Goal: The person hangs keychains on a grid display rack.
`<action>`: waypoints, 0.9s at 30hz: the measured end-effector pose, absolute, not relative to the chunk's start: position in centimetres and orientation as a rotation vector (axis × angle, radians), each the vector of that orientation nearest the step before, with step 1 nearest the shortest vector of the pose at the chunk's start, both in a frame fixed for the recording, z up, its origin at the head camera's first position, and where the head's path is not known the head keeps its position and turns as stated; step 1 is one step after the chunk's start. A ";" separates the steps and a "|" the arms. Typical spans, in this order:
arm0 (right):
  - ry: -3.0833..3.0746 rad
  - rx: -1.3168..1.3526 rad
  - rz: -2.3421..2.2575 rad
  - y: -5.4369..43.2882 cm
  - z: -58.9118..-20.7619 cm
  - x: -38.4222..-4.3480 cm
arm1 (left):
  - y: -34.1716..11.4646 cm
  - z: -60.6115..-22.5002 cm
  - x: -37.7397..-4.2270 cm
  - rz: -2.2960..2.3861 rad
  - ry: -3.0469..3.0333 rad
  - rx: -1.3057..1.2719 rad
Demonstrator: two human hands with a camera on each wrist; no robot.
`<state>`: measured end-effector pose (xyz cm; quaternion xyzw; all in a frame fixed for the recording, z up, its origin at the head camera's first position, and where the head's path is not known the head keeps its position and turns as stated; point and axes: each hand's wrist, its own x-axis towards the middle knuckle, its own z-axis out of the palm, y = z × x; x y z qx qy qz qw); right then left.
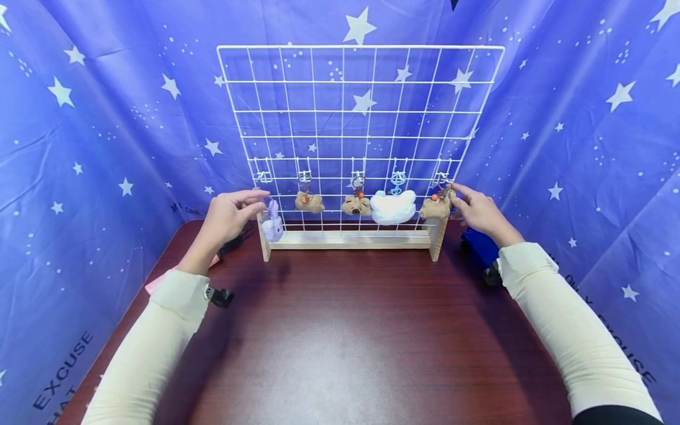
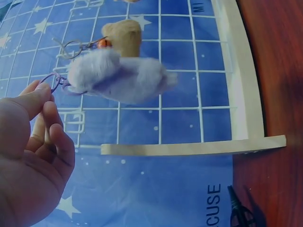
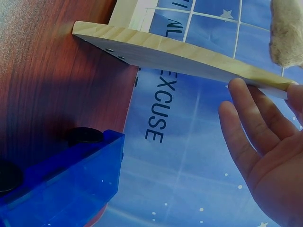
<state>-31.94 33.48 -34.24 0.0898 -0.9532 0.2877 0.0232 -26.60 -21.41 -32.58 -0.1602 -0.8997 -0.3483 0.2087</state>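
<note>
A lavender plush keychain (image 1: 273, 224) hangs by its purple ring from the thumb and index finger of my left hand (image 1: 232, 211), in front of the left end of a white wire grid rack (image 1: 361, 46). The left wrist view shows that pinch on the ring (image 2: 54, 82). At the rack's other end, my right hand (image 1: 478, 211) has thumb and index fingertips at the edge of a brown plush keychain (image 1: 435, 206) and the wooden side support (image 1: 438, 239). Its other fingers (image 3: 244, 118) extend behind the support; the thumb and index contact is mostly cut off in the right wrist view.
Between the hands hang two brown plush keychains (image 1: 309, 202) and a white fluffy one (image 1: 393, 208) on hooks. A blue object with black round parts (image 3: 71, 179) lies right of the rack. Dark-handled scissors (image 2: 242, 213) and a pink item (image 1: 154, 284) lie left.
</note>
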 end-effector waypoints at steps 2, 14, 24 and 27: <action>-2.953 0.279 0.884 33.6 -34.3 -31.9 | -21.5 -32.2 -26.7 -0.999 -2.500 -0.418; -2.963 0.255 0.935 33.6 -34.4 -31.8 | -21.5 -30.9 -27.7 -1.099 -2.439 -0.300; -2.960 0.269 0.912 33.6 -34.3 -31.7 | -21.3 -30.9 -28.7 -1.133 -2.427 -0.249; -2.954 0.278 0.915 33.6 -34.2 -31.7 | -21.3 -30.9 -28.9 -1.123 -2.428 -0.245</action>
